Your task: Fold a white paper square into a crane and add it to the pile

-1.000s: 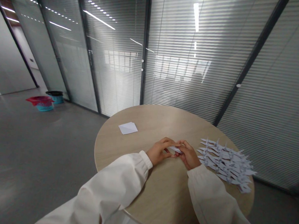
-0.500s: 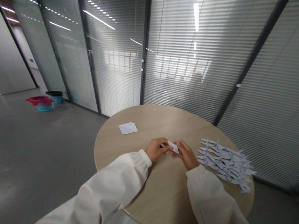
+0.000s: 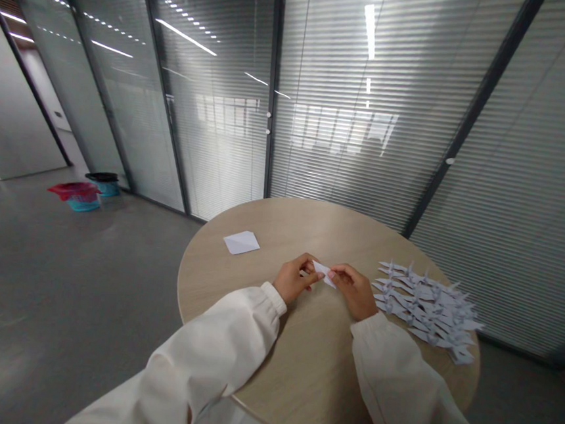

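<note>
A small folded white paper [image 3: 321, 269] is held between my two hands, just above the middle of the round table. My left hand [image 3: 298, 279] pinches its left side between thumb and fingers. On the right side, my right hand [image 3: 353, 289] grips the paper, thumb and fingers pressed together. The fingers cover part of the paper, so its full shape is hidden. To the right of my right hand lie several folded white paper cranes [image 3: 427, 307], packed close together. A stack or sheet of white paper [image 3: 241, 242] lies flat to the left, beyond my left hand.
The round wooden table [image 3: 311, 386] stands near a glass partition with blinds [image 3: 346, 165]. On the floor at the left are a blue bin with a red liner [image 3: 83, 198] and another with a black liner [image 3: 108, 185].
The fingers of my right hand have shifted on the folded paper, and its thumb now lies over the near right part. The paper has turned and moved slightly left.
</note>
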Tool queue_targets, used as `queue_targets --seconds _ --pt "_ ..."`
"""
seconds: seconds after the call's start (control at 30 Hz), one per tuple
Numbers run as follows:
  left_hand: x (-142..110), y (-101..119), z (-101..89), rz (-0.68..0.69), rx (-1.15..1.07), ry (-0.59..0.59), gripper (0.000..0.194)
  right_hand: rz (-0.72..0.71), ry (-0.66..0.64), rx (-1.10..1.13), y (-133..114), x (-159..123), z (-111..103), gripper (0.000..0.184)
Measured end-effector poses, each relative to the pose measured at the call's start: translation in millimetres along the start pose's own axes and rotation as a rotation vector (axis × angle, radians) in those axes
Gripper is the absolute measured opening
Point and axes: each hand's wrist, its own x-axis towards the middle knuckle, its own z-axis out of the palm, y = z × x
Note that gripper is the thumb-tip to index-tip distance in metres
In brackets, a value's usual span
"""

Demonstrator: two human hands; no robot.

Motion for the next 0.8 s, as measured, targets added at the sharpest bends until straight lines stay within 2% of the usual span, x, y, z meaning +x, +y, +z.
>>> queue_targets --seconds 0.17,0.33,0.53,0.67,0.8 --pt "-0.6 2.9 1.1 -0.039 -0.031 -0.050 0.049 -0.057 0.008 -0.095 3.4 0.1 0.4 0.022" --pt "2.2 -2.3 0.1 -0.101 -0.115 -0.112 0.037 -0.183 0.031 -0.227 3.3 -1.6 2.8 0.018" --pt "2.8 -5.1 -1.3 -0.193 -0.181 -0.104 0.036 -0.407 0.112 -0.423 4.2 -2.6 5.4 0.014" --pt "0.8 -0.3 0.7 -0.276 -0.317 -0.100 0.036 -0.474 0.155 -0.516 6.1 -3.5 4.2 0.015" --pt "1.3 0.5 2.7 -0.363 -0.436 -0.100 0.032 -0.539 0.133 -0.635 8.1 -4.3 1.6 0.018"
